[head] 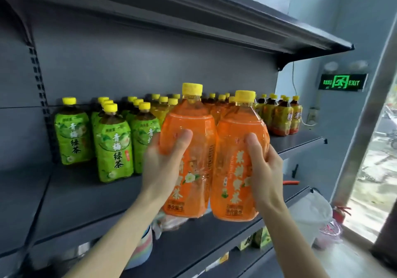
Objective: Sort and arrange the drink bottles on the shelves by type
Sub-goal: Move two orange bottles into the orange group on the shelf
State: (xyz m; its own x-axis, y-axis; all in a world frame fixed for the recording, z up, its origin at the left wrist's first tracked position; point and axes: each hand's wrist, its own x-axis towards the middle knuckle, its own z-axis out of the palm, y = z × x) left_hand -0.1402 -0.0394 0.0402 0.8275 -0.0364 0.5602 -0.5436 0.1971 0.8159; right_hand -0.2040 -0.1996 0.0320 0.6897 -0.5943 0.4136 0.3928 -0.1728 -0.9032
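Here, a dark grey shelf (81,196) carries rows of yellow-capped drink bottles. At the shelf's left end stand the green-label bottles (113,146), in short rows running front to back, with one bottle alone furthest left. Behind them, toward the shelf's middle and close to its back panel, stand a few yellow bottles (160,110).

Over the shelf's front edge, about midway along it, the person's left grip (165,159) clasps the left orange bottle (193,127), with the thumb across the front of the label and the fingers wrapped round the bottle's left side. This bottle is upright and touches the right orange bottle (236,140). The right grip (266,166) clasps that one the same way, thumb on the front and fingers round its right side. Both bases sit about level with the shelf's front edge; whether they rest on it I cannot tell.

Behind the held pair, more orange bottles (219,106) stand at the shelf's rear. At the shelf's right end stands a cluster of dark tea bottles (281,116) with yellow and red labels. Beyond the shelf's right end, a lit green exit sign (342,82) hangs on the wall.
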